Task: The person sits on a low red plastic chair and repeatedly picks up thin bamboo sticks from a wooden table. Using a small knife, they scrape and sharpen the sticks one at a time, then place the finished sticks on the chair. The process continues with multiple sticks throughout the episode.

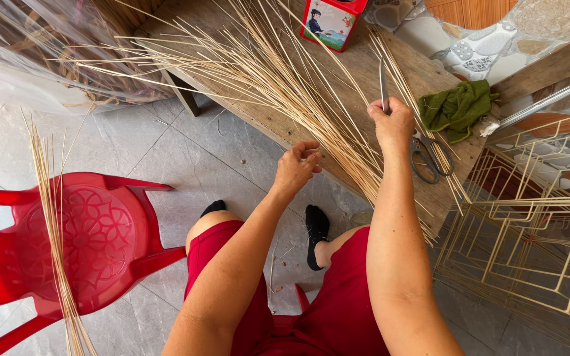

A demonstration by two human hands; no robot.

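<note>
Loads of pale reed strips (278,79) fan across our wooden bench (364,66), ends facing us for easy picking. Our left hand (296,168) pinches a few strands; our right hand (394,122) is clenched on a thin metal blade (383,82), scissors (427,155) just beside.

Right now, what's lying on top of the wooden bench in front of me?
On the wooden bench lie a fanned bundle of pale reeds, scissors, a green cloth and a red box. The reeds cover much of the planks, so anything beneath them is hidden.
</note>
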